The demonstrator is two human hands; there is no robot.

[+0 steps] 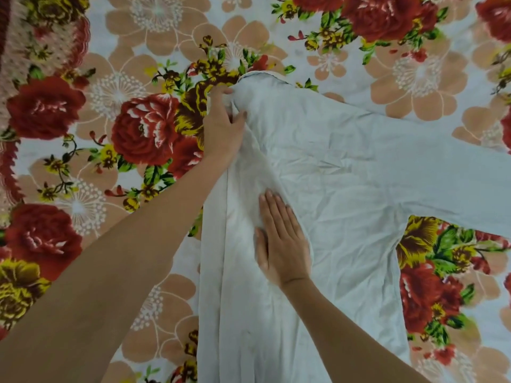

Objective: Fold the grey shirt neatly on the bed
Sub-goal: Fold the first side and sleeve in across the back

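The pale grey shirt (345, 175) lies spread on the flowered bed sheet (110, 120), collar end at the top, one long sleeve reaching out to the right edge of view. Its left side is folded inward, making a long ridge down the cloth. My left hand (221, 128) pinches the folded cloth near the left shoulder, thumb and fingers closed on it. My right hand (282, 239) lies flat on the shirt's body beside the fold, fingers straight and together, holding nothing.
The sheet with red, yellow and peach flowers covers the whole bed around the shirt. A patterned red and cream border (16, 51) of the sheet runs along the left edge.
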